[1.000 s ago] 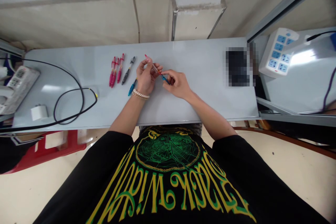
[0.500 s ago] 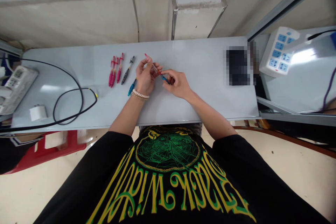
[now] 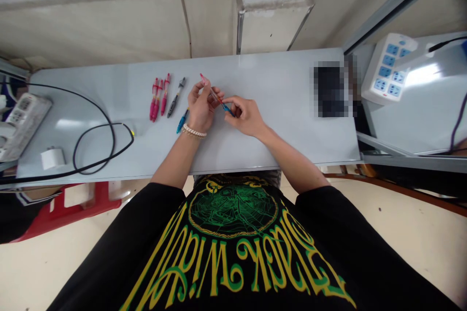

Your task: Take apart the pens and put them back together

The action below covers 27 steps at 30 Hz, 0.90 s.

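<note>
My left hand (image 3: 200,109) is closed around the clear barrel of a pen (image 3: 203,78), whose pink-red end sticks out beyond the thumb. At the pen's other end, my right hand (image 3: 246,115) pinches a blue pen part (image 3: 228,110) between thumb and fingers. A red stretch shows between the two hands; whether the parts are joined there I cannot tell. Left of my left hand, a blue pen (image 3: 182,122) lies partly hidden by the wrist. Farther left are a grey pen (image 3: 175,101) and three pink pens (image 3: 164,98) lying side by side.
The pens lie on a grey table (image 3: 284,107). Black cable (image 3: 114,131) loops across its left side, near a white charger plug (image 3: 53,158) and a power strip (image 3: 25,116). On the right are a pixelated dark object (image 3: 329,92) and another power strip (image 3: 389,68).
Both hands stay almost in place with the same pen parts held. The view has shifted slightly; the pens on the table have not otherwise moved.
</note>
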{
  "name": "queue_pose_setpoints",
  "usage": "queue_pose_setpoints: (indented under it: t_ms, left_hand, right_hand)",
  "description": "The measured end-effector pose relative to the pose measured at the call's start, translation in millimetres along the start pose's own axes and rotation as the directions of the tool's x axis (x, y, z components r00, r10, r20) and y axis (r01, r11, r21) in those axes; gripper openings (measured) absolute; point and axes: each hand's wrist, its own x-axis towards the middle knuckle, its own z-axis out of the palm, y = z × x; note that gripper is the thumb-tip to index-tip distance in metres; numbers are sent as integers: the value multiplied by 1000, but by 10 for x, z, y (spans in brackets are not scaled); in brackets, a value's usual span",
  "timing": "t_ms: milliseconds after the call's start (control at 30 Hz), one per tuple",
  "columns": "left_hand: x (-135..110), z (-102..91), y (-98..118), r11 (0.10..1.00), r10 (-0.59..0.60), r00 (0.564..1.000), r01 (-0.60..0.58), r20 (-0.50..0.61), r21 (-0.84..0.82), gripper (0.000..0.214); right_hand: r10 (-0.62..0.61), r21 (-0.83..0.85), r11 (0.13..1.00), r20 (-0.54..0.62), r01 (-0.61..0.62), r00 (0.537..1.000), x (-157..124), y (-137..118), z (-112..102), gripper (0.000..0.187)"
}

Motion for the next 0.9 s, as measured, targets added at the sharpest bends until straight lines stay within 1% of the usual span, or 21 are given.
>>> queue_pose_setpoints:
  t_ms: [167,300,400,633,900]
  left_hand:
    - [17,-20,-9,1000,13,1000,-13,16,-10,16]
    - [-3,1,9,1000,4,1000,-4,6,2,19]
    - [-13,9,15,1000,17,999,-16,31,-26,20]
    - [17,-41,-26,999,33,999,-32,42,-27,16]
    - [-28,10,7,999,32,998,-32,45,2,16]
  right_hand:
    - [4,-17,1000,-1,-4,1000,12,8,7,37]
    - [9,-16,1000,-6,-9,1000,6,2,9,37]
    - [0,-7,1000,-7,0,1000,2,-2,4,36]
    - [6,-16,1000,5,-6,1000,6,0,-8,36]
    - [6,-10,1000,8,-6,1000,1,5,2,36]
